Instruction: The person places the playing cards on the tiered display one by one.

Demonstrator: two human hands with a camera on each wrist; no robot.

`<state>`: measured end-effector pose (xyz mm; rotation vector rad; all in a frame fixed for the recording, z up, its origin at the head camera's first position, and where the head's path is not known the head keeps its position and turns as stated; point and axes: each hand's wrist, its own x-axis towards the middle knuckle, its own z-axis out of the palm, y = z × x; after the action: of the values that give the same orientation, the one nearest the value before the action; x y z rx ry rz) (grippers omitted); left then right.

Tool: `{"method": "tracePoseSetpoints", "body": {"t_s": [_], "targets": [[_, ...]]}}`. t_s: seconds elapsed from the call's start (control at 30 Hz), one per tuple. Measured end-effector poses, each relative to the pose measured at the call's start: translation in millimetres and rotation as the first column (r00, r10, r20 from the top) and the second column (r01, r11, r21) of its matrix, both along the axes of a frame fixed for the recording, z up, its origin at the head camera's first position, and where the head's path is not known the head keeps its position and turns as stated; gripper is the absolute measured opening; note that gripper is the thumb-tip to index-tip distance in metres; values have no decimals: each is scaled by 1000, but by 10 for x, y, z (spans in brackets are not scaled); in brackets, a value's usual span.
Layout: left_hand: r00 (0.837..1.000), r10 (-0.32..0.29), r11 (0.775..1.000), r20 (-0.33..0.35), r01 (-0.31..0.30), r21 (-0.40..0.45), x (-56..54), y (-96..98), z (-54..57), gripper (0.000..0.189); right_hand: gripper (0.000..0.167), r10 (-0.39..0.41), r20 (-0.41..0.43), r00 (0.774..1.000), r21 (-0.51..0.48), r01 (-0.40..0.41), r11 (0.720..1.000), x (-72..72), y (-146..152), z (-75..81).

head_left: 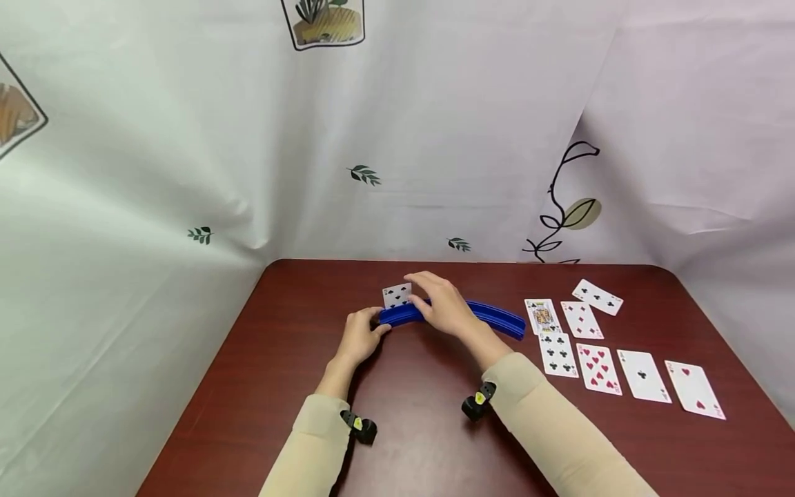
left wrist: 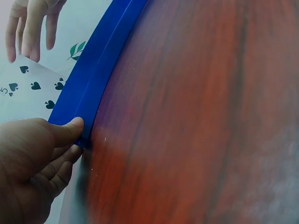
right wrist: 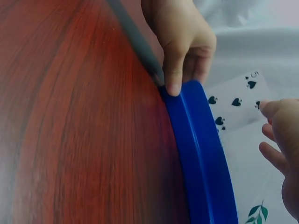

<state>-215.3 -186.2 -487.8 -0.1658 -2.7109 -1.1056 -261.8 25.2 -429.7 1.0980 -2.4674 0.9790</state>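
Observation:
My left hand pinches the left end of a curved blue playing card holder, thumb on the near face, as the left wrist view also shows. A five of spades stands upright in the holder's groove near that end, leaning slightly back. My right hand hovers over the holder just right of this card, its fingers spread and fairly straight. In the right wrist view, a fingertip of the right hand overlaps the edge of the five of spades.
Face-up cards lie on the right of the brown table: a king of clubs, a six of clubs, a heart card, an ace of clubs, a two of hearts and others. A white printed curtain hangs behind.

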Motion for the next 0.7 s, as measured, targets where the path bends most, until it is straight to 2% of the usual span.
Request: {"method": "tracePoseSetpoints", "body": {"t_s": [0.23, 0.57, 0.7], "targets": [[1000, 10, 1000, 6, -10, 8, -1, -7, -19, 31, 38, -32, 17, 999, -13, 32, 999, -51, 247, -12], [1000, -5, 1000, -27, 6, 10, 7, -5, -10, 31, 28, -112, 5, 994, -34, 112, 993, -146, 685, -43], [1000, -2, 1000, -14, 2, 14, 15, 3, -1, 32, 24, -128, 14, 992, -33, 129, 991, -157, 824, -48]]}}
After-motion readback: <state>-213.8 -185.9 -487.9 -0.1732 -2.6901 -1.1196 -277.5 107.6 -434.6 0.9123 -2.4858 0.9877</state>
